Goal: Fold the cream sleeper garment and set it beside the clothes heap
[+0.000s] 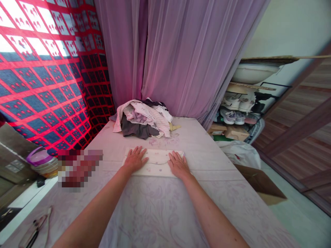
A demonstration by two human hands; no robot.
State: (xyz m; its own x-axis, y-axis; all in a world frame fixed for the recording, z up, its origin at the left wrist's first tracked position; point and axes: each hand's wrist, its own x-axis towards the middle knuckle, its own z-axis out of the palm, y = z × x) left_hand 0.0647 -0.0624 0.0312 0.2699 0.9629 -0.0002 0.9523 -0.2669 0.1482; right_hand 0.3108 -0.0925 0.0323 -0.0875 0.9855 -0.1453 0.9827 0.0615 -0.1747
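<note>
A bed in a pale floral sheet [160, 206] is seen before mauve sheer curtains [186, 51]; at its middle a flat folded cream cloth [157, 162] is pressed under the left hand [136, 159] and right hand [178, 164], both spread open, clasping nothing. The fold could be rucked should the palms be slid unevenly. No writing can be read.
</note>
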